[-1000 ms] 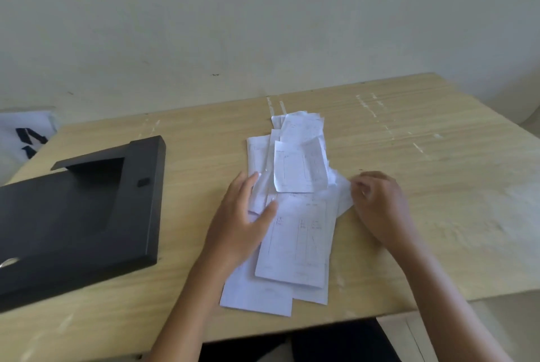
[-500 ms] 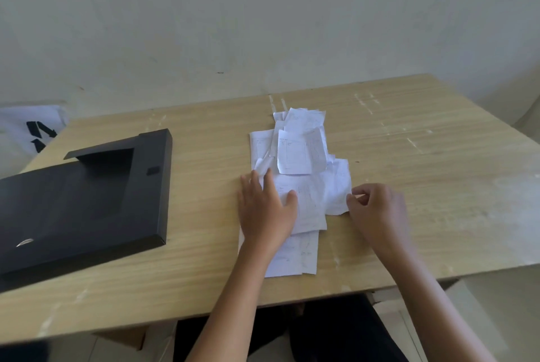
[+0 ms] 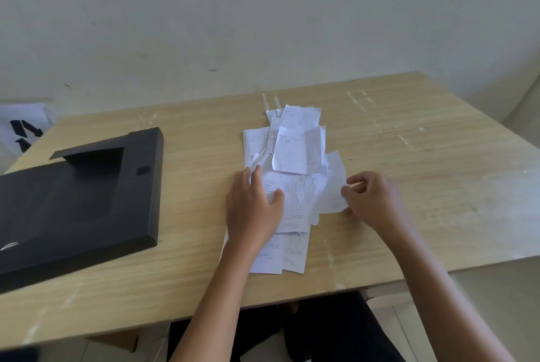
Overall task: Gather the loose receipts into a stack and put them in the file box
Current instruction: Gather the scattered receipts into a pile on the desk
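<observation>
Left hand (image 3: 253, 209) flat, fingers straight, pressing on white receipts (image 3: 295, 157) at pile's near-left. Right hand (image 3: 368, 201) curled, pinching pile's right edge slip. Receipts fanned, overlapping, mid-table (image 3: 409, 174); not squared. Black file box (image 3: 79, 198) closed, flat, well apart to left.

Risks: thin curled slips slide or flutter loose when swept together; far slips left behind; ragged stack sheds slips in lift; box lid needs free hand.

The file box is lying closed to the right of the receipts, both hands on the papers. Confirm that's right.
Not quite: the head view shows the file box left of the receipts, not right. It does lie closed, with the left hand and right hand on the papers.
</observation>
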`<state>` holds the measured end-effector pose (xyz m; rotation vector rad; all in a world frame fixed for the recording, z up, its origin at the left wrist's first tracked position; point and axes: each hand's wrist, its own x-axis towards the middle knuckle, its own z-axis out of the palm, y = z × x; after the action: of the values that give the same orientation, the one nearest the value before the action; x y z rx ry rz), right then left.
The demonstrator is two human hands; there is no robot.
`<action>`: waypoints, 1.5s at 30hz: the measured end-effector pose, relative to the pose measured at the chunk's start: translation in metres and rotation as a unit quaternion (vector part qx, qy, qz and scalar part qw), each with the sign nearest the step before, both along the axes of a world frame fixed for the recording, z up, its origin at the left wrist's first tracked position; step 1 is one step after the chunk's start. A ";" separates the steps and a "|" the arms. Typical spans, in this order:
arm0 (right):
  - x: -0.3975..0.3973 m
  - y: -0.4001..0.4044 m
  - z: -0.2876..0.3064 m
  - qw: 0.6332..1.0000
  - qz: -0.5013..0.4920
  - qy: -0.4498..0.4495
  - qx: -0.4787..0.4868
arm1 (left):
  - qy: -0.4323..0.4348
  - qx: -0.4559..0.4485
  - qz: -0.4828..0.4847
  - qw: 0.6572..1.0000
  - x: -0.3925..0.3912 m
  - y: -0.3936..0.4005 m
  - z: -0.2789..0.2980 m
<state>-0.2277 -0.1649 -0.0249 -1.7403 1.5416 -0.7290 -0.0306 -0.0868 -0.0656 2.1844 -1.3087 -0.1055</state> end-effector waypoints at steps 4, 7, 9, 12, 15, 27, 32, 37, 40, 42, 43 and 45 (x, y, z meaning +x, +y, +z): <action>0.002 -0.004 -0.007 0.995 -0.007 -0.093 0.041 | -0.035 0.019 -0.004 0.999 -0.002 0.001 0.001; 0.000 -0.006 -0.013 0.987 0.004 -0.145 0.064 | -0.035 0.081 0.004 0.996 -0.010 -0.004 0.001; 0.003 -0.007 -0.015 0.990 0.011 -0.132 0.055 | -0.018 0.105 0.018 0.994 -0.017 -0.012 0.003; 0.005 -0.008 -0.011 0.999 0.015 -0.049 -0.008 | 0.029 0.083 0.017 0.996 -0.022 -0.024 0.005; 0.000 -0.009 -0.010 0.993 0.004 0.053 -0.102 | 0.098 -0.012 -0.002 0.995 -0.007 -0.018 0.012; 0.028 -0.033 -0.036 0.987 0.060 0.104 -0.111 | -0.034 0.066 0.025 0.997 0.023 -0.027 0.012; 0.048 -0.032 -0.028 0.989 0.045 0.134 -0.053 | 0.051 0.101 0.125 0.986 0.028 -0.056 0.026; 0.085 -0.002 -0.021 0.998 0.044 0.001 -0.034 | 0.059 0.096 0.120 0.986 0.001 -0.071 0.019; 0.077 -0.004 -0.018 0.998 0.032 0.018 -0.057 | 0.036 0.099 0.100 0.989 0.013 -0.067 0.026; 0.068 -0.014 -0.016 0.997 0.022 0.028 -0.068 | 0.061 0.116 0.091 0.987 0.032 -0.072 0.032; 0.065 -0.021 -0.014 0.997 0.015 0.010 -0.069 | 0.085 0.112 0.092 0.986 0.043 -0.075 0.035; 0.059 -0.040 -0.008 0.997 -0.012 -0.017 -0.078 | 0.112 0.085 0.094 0.986 0.060 -0.084 0.039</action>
<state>-0.1691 -0.2049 -0.0326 -1.8138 1.5199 -0.9086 0.0291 -0.1708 -0.0263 2.3482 -0.9969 -0.3888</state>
